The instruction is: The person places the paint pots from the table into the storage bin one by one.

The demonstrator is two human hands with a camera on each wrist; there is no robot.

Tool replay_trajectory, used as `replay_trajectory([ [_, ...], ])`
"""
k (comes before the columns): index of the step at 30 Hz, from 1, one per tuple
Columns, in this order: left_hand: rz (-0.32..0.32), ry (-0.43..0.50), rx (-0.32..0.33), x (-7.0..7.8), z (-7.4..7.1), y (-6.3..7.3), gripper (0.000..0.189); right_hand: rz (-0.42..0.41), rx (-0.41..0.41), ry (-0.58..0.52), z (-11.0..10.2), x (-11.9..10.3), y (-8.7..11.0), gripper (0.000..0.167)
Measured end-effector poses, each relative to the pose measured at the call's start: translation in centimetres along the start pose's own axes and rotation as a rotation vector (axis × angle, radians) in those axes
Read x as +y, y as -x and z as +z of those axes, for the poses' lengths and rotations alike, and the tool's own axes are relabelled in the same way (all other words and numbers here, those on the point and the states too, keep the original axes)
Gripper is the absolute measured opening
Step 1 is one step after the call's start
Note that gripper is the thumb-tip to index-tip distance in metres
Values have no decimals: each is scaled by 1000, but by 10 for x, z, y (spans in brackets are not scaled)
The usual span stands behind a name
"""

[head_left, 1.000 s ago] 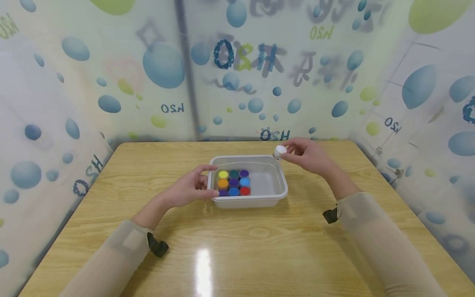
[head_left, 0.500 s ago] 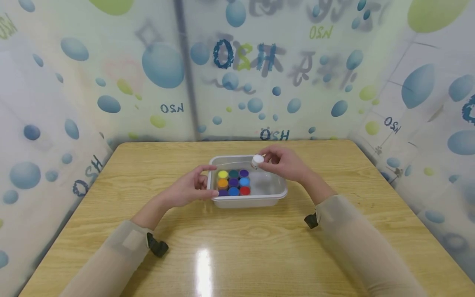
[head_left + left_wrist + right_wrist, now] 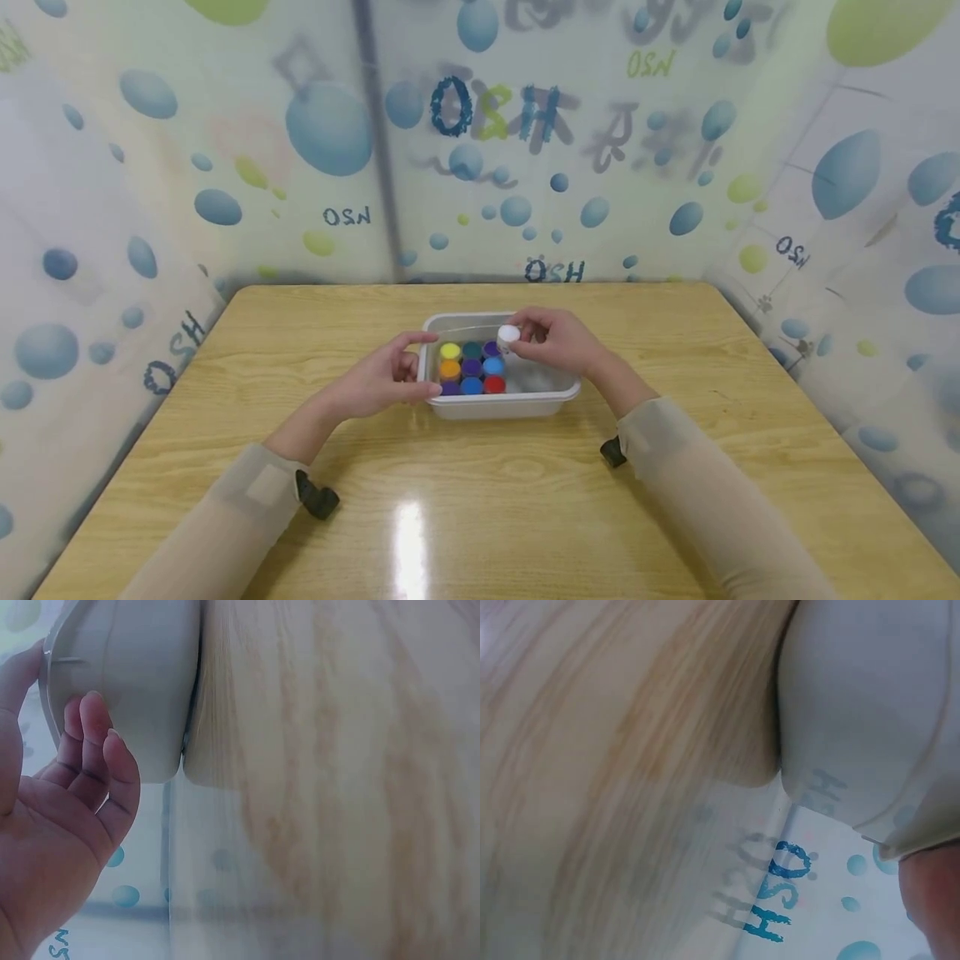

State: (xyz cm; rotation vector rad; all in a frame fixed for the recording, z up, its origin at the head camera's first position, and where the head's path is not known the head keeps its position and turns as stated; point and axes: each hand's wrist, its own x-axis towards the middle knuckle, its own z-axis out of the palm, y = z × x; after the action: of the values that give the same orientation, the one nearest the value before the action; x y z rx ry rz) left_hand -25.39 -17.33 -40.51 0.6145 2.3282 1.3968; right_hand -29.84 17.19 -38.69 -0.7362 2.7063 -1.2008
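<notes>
A white plastic box stands on the table, with small round pots in rows at its left end. Among them are a yellow pot, an orange pot, a light blue pot and a red pot. My left hand holds the box's left end, thumb and index finger spread at the rim; in the left wrist view its other fingers curl beside the wall. My right hand pinches a small white-topped pot above the box, overlapping the back-right purple pot.
The wooden table reaches back to a wall covering printed with blue and green drops. A dark wrist device sits at the left cuff, another device at the right. The box's right part shows bare floor.
My right hand has carried the white-topped pot leftward and down, from the box's back-right corner to above the pots' back row. My left hand has stayed at the box's left end.
</notes>
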Motion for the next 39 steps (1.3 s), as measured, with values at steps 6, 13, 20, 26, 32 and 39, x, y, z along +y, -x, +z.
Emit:
replay_trajectory([
  [6,2,-4,9,1,-2,1,84,34,-32,104,1,-3,-2,29],
  [13,7,4,9,5,-1,2,84,58,-66,203,2,-4,-4,28],
  [20,3,13,2,3,0,2,85,96,-123,337,4,-9,-6,32],
  [26,6,4,7,4,-1,0,83,130,-148,468,7,-10,-10,34],
  [32,-3,-2,8,4,0,-1,85,126,-178,526,7,-11,-10,34],
  [39,4,5,6,2,1,1,84,117,-191,575,9,-14,-10,39],
])
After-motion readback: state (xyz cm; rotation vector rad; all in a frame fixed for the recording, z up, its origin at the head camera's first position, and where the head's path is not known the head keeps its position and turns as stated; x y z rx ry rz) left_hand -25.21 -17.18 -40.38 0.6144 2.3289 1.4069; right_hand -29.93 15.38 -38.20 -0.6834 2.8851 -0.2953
